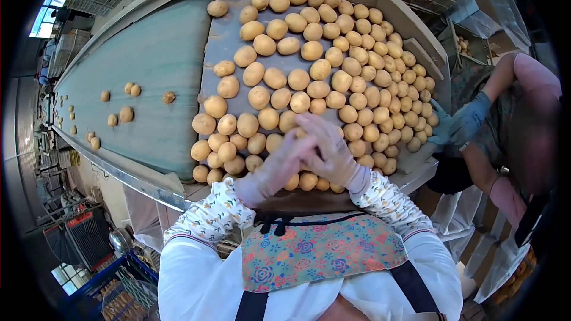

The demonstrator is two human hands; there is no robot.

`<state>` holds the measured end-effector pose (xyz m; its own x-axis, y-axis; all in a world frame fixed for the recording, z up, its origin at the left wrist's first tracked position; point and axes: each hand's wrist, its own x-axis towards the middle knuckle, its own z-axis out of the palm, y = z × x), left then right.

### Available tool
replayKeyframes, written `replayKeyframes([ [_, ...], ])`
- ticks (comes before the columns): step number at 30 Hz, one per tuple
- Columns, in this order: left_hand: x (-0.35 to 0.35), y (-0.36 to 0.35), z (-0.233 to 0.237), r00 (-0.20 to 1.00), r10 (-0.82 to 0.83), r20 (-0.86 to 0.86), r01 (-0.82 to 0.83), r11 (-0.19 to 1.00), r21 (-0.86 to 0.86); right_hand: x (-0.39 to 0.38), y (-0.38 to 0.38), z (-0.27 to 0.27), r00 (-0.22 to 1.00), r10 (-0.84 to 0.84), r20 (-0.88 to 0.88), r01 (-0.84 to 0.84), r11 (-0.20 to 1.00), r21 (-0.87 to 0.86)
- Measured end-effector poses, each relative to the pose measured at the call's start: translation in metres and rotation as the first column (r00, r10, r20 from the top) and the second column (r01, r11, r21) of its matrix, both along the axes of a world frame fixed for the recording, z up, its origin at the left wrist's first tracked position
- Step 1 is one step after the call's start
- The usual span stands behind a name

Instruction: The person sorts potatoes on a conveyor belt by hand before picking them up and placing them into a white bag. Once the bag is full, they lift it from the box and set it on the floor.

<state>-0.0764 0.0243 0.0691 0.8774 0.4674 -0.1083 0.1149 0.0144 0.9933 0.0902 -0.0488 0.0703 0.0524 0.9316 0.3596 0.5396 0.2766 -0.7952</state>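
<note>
Two gloved hands overlap above potatoes (pixel 309 77): right hand (pixel 330 145) spread, nothing pinched, covering left hand (pixel 270 172), whose grip cannot tell. Potatoes crowd walled grey table (pixel 223 47) beneath, within reach. Co-worker's blue glove (pixel 470 119) at right edge; belt (pixel 148 71) left carries strays

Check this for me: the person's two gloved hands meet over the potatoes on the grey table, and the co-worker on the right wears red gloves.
Wrong in one respect: the head view shows the co-worker's gloves are blue, not red. The left hand and right hand do meet over the potatoes on the grey table.
</note>
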Motion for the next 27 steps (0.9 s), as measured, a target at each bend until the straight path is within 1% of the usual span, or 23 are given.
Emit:
replayKeyframes([
  [1,0.004,-0.010,0.010,0.995,-0.010,-0.097,-0.015,0.968,-0.249,0.001,-0.005,-0.011,0.996,-0.055,-0.065,0.052,0.997,-0.052],
  [2,0.008,-0.015,0.022,0.982,-0.045,-0.185,-0.050,0.875,-0.481,0.006,-0.011,-0.024,0.986,-0.114,-0.125,0.101,0.989,-0.106],
  [3,0.011,-0.015,0.035,0.977,-0.082,-0.199,-0.032,0.861,-0.508,0.013,-0.017,-0.032,0.968,-0.175,-0.181,0.146,0.976,-0.163],
  [5,0.011,-0.018,0.055,0.960,-0.164,-0.229,0.005,0.822,-0.569,0.027,-0.023,-0.030,0.966,-0.168,-0.197,0.111,0.956,-0.272],
  [6,0.011,-0.018,0.054,0.960,-0.165,-0.228,0.013,0.837,-0.548,0.032,-0.024,-0.029,0.965,-0.168,-0.203,0.098,0.943,-0.319],
  [8,0.011,-0.017,0.051,0.961,-0.160,-0.226,0.027,0.865,-0.501,0.035,-0.022,-0.028,0.929,-0.168,-0.330,0.059,0.947,-0.316],
  [10,0.010,-0.012,0.054,0.948,-0.207,-0.240,0.091,0.903,-0.420,0.031,-0.020,-0.027,0.859,-0.195,-0.473,0.036,0.945,-0.324],
  [11,0.009,-0.009,0.054,0.940,-0.233,-0.250,0.127,0.917,-0.379,0.030,-0.021,-0.025,0.805,-0.213,-0.554,0.006,0.936,-0.351],
  [13,0.009,-0.009,0.048,0.954,-0.167,-0.249,0.025,0.872,-0.488,0.024,-0.022,-0.022,0.810,-0.213,-0.546,0.040,0.950,-0.310],
  [14,0.011,-0.011,0.045,0.958,-0.110,-0.266,-0.085,0.776,-0.625,0.022,-0.023,-0.020,0.815,-0.213,-0.539,0.056,0.955,-0.291],
  [15,0.011,-0.010,0.046,0.942,-0.133,-0.306,-0.081,0.799,-0.596,0.022,-0.023,-0.013,0.810,-0.216,-0.545,0.057,0.954,-0.294],
  [16,0.014,-0.014,0.052,0.961,-0.033,-0.275,-0.147,0.781,-0.607,0.022,-0.022,-0.009,0.807,-0.204,-0.554,0.053,0.959,-0.277],
  [18,0.012,-0.013,0.042,0.974,0.022,-0.226,-0.153,0.800,-0.580,0.021,-0.021,-0.013,0.834,-0.196,-0.515,0.090,0.971,-0.223],
  [19,0.013,-0.015,0.040,0.978,0.091,-0.186,-0.186,0.779,-0.599,0.021,-0.020,-0.011,0.870,-0.205,-0.449,0.120,0.970,-0.212],
  [22,0.016,-0.013,0.047,0.981,0.103,-0.165,-0.185,0.750,-0.635,0.023,-0.019,0.005,0.941,-0.219,-0.260,0.182,0.971,-0.158],
  [23,0.014,-0.012,0.043,0.983,0.068,-0.173,-0.160,0.782,-0.602,0.023,-0.018,0.011,0.955,-0.214,-0.205,0.191,0.973,-0.130],
  [24,0.014,-0.012,0.040,0.985,0.079,-0.154,-0.157,0.785,-0.599,0.022,-0.018,0.014,0.966,-0.210,-0.150,0.196,0.975,-0.101],
  [25,0.014,-0.013,0.038,0.987,0.091,-0.135,-0.154,0.787,-0.597,0.020,-0.019,0.015,0.974,-0.208,-0.085,0.198,0.974,-0.109],
  [26,0.012,-0.014,0.036,0.988,0.104,-0.117,-0.153,0.790,-0.594,0.017,-0.019,0.017,0.983,-0.177,-0.043,0.174,0.983,-0.063],
  [27,0.011,-0.013,0.032,0.982,0.127,-0.137,-0.184,0.771,-0.609,0.013,-0.018,0.020,0.989,-0.147,-0.003,0.147,0.989,-0.021],
])
